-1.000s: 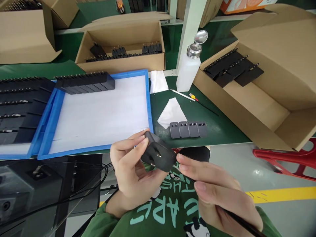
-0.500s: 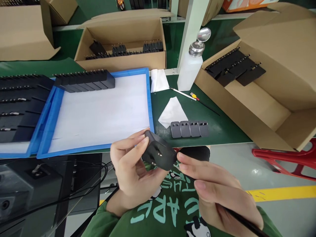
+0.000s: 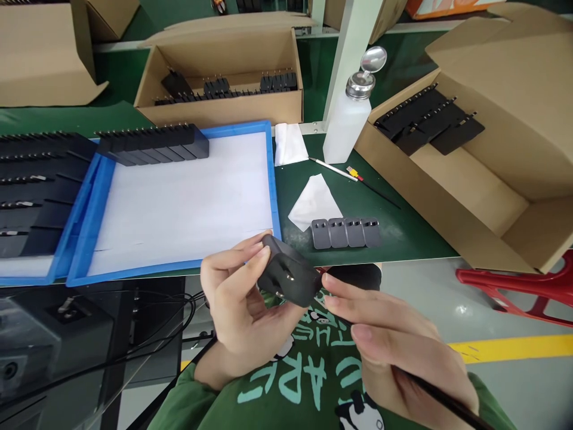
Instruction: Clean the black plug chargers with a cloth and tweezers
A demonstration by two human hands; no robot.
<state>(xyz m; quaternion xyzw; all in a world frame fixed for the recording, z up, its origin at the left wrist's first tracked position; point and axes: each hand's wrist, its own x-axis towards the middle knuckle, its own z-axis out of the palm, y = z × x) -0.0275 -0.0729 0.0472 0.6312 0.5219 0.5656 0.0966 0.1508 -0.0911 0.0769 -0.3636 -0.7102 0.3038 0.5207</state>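
Pinched between the fingers and thumb of my left hand is a black plug-in charger, tilted, with its metal prongs facing up toward me. My right hand is closed around a thin black rod or cord that runs out toward the lower right. The fingertips of that hand meet the charger's right end, where a small reddish bit shows; my fingers hide the rod's tip. Beyond the hands, a row of several dark chargers lies on the green bench near a folded white cloth.
A blue-rimmed tray carries a row of black chargers; a fuller tray stands at left. Cardboard boxes hold more. A white pump bottle, a white stick and a yellow-red-tipped cable are nearby.
My view has shifted very slightly. Both hands and the charger keep nearly the same pose.
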